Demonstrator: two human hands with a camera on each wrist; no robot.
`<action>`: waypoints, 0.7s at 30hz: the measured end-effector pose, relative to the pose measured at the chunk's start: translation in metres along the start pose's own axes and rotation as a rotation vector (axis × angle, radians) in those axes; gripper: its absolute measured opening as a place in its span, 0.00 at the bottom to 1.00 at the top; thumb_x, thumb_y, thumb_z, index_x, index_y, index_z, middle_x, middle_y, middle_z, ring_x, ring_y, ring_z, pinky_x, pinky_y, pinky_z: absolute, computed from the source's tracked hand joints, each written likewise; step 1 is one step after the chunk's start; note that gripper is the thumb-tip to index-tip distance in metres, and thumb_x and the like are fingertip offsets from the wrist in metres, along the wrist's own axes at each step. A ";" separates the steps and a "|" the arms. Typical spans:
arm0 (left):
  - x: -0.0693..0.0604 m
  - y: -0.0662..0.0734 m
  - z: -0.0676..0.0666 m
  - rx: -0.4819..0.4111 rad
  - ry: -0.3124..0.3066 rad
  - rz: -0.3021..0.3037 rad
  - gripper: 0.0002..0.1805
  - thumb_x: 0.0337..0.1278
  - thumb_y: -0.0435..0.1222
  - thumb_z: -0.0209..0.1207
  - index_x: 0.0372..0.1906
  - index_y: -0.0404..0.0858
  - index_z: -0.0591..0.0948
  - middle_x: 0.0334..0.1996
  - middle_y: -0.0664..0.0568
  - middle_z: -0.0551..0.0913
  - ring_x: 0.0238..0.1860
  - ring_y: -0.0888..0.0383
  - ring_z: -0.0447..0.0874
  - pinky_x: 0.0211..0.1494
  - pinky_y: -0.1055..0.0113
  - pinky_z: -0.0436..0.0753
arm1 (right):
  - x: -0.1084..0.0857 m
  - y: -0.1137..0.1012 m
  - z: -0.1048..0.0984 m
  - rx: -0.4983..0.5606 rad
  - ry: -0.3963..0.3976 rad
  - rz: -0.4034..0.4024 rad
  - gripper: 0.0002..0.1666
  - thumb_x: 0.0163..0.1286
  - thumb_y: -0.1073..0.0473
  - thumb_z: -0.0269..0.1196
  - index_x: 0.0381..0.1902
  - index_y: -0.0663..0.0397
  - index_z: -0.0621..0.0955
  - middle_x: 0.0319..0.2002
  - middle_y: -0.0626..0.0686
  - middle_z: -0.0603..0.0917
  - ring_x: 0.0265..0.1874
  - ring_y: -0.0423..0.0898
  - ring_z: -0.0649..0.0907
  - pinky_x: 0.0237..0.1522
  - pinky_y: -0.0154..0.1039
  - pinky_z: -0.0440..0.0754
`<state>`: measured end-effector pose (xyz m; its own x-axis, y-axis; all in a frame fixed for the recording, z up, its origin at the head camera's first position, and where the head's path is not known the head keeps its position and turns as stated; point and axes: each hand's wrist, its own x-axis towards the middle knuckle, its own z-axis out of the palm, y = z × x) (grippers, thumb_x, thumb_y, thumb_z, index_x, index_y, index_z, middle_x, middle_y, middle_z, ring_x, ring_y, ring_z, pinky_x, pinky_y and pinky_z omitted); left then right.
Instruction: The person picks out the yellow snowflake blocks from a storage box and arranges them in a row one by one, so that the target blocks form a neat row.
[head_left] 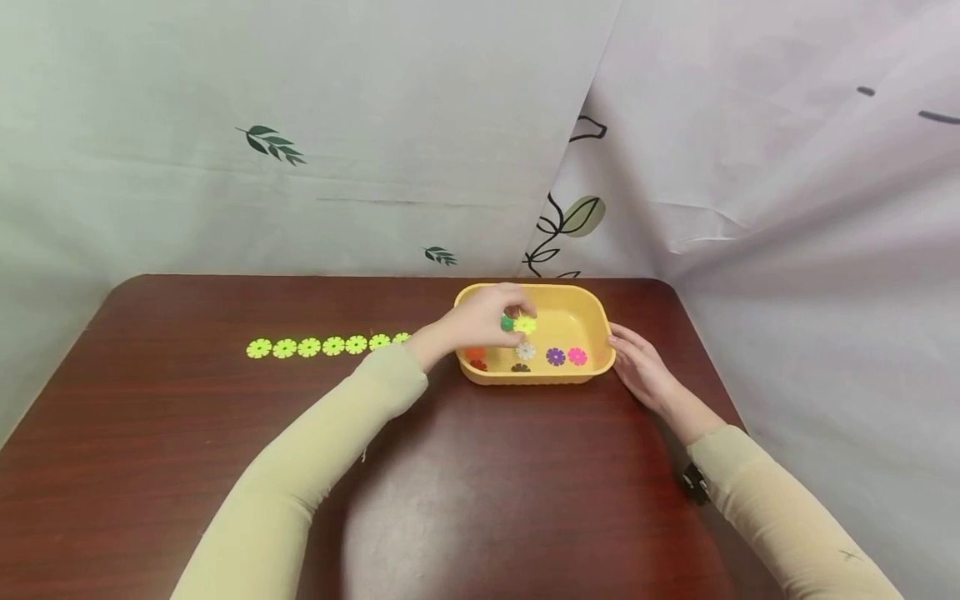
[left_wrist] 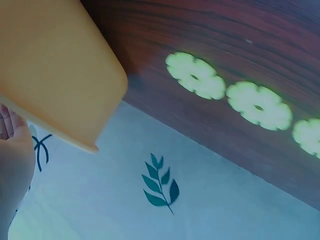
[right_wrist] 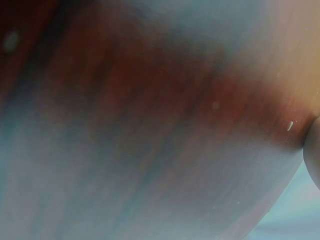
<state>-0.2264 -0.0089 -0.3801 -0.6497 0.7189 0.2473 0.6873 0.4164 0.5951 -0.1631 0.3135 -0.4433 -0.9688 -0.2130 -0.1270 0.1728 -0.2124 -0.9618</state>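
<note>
My left hand [head_left: 487,318] reaches over the left part of a yellow plastic basin [head_left: 534,378], pinching a yellow flower-shaped disc [head_left: 526,325] between fingers and thumb. Beside that disc, partly covered by the hand, shows a green disc [head_left: 507,322]. On the basin floor lie a white disc [head_left: 525,351], a purple disc [head_left: 555,357], a pink disc [head_left: 577,357] and orange, red and dark ones near the front wall. With fairly straight fingers, my right hand [head_left: 641,364] touches the basin's right end from outside. The left wrist view shows the basin's outer wall [left_wrist: 60,65]; its disc is hidden there.
A row of several yellow flower discs [head_left: 309,347] lies on the dark red wooden table [head_left: 525,483], left of the basin. Its right end passes behind the left forearm. Pale cloth [head_left: 360,150] with leaf prints hangs behind the table. The right wrist view is mostly blurred tabletop.
</note>
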 end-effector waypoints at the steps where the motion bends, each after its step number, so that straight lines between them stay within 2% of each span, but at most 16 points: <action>1: -0.003 -0.001 -0.002 -0.003 0.004 -0.001 0.17 0.54 0.34 0.72 0.50 0.36 0.87 0.46 0.47 0.88 0.46 0.52 0.84 0.56 0.59 0.86 | 0.000 0.000 0.000 -0.002 0.001 0.004 0.16 0.86 0.65 0.47 0.59 0.44 0.77 0.54 0.39 0.87 0.56 0.32 0.84 0.61 0.25 0.79; 4: -0.012 -0.004 -0.009 -0.009 0.015 -0.007 0.17 0.53 0.34 0.71 0.50 0.36 0.87 0.47 0.47 0.87 0.46 0.52 0.84 0.57 0.58 0.86 | 0.001 0.000 0.001 -0.005 0.007 0.007 0.17 0.86 0.65 0.47 0.58 0.44 0.78 0.54 0.39 0.87 0.55 0.32 0.84 0.61 0.25 0.79; 11: -0.034 -0.010 -0.024 -0.022 0.049 -0.067 0.18 0.52 0.35 0.71 0.50 0.38 0.87 0.46 0.49 0.86 0.49 0.53 0.84 0.60 0.56 0.85 | 0.002 -0.001 0.003 0.014 0.001 0.001 0.18 0.86 0.67 0.46 0.57 0.43 0.80 0.53 0.40 0.88 0.54 0.33 0.85 0.60 0.25 0.80; 16: -0.054 -0.015 -0.035 -0.021 0.105 -0.060 0.18 0.51 0.33 0.72 0.49 0.36 0.87 0.46 0.47 0.86 0.48 0.51 0.84 0.59 0.52 0.86 | 0.002 -0.002 0.004 0.009 -0.005 0.002 0.17 0.86 0.66 0.46 0.58 0.45 0.78 0.54 0.40 0.87 0.55 0.33 0.84 0.61 0.25 0.79; 21: -0.075 -0.022 -0.042 0.002 0.170 -0.064 0.18 0.51 0.32 0.72 0.49 0.36 0.87 0.46 0.47 0.87 0.47 0.51 0.83 0.57 0.54 0.85 | 0.002 -0.002 0.003 0.000 -0.001 0.008 0.16 0.86 0.66 0.46 0.59 0.45 0.77 0.54 0.39 0.87 0.55 0.32 0.84 0.61 0.24 0.79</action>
<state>-0.2065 -0.0960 -0.3798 -0.7373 0.5866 0.3352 0.6437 0.4593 0.6121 -0.1647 0.3108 -0.4405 -0.9670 -0.2160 -0.1347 0.1809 -0.2108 -0.9606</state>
